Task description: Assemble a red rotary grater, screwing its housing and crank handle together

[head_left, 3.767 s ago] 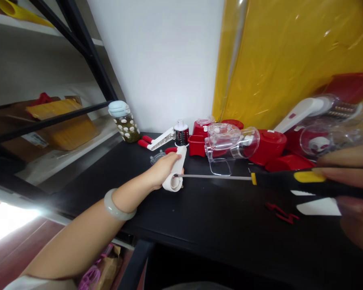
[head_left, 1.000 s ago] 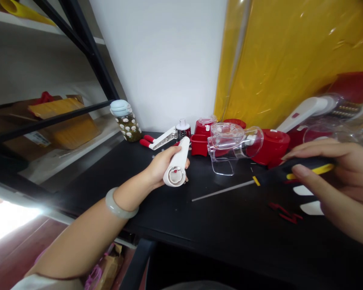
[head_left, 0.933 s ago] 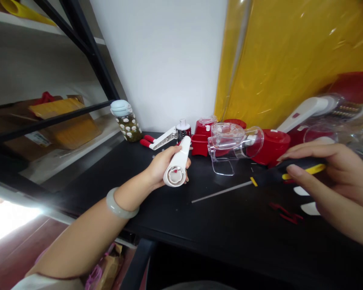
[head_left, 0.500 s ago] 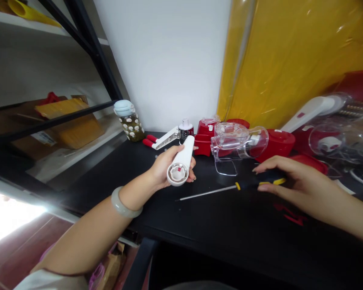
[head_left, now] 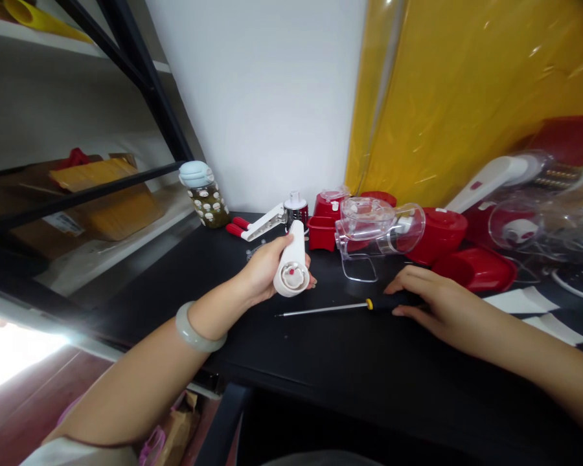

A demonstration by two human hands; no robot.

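Note:
My left hand (head_left: pixel 266 270) grips a white plastic grater handle (head_left: pixel 297 244), its round hollow end turned toward me. A small red spot shows inside that end. Low over the black tabletop, my right hand (head_left: pixel 425 298) has its fingers around the dark handle of a screwdriver (head_left: pixel 328 309). The screwdriver's metal shaft points left, below the grater handle and apart from it. Behind my left hand lie a white handle with red grips (head_left: pixel 260 224) and a metal grater drum (head_left: pixel 296 210). My right palm hides part of the screwdriver.
Clear plastic grater housing (head_left: pixel 369 223) and red parts (head_left: pixel 437 236) stand along the back. A red tray (head_left: pixel 486 268) and white strips (head_left: pixel 525 301) lie near my right forearm. A bottle with a blue lid (head_left: pixel 204 194) stands at the back left, beside a shelf frame (head_left: pixel 150 97).
The screwdriver tip has left the white handle's round end. My right hand has brought the screwdriver left and down to the tabletop. My left hand has turned the handle's hollow end toward me.

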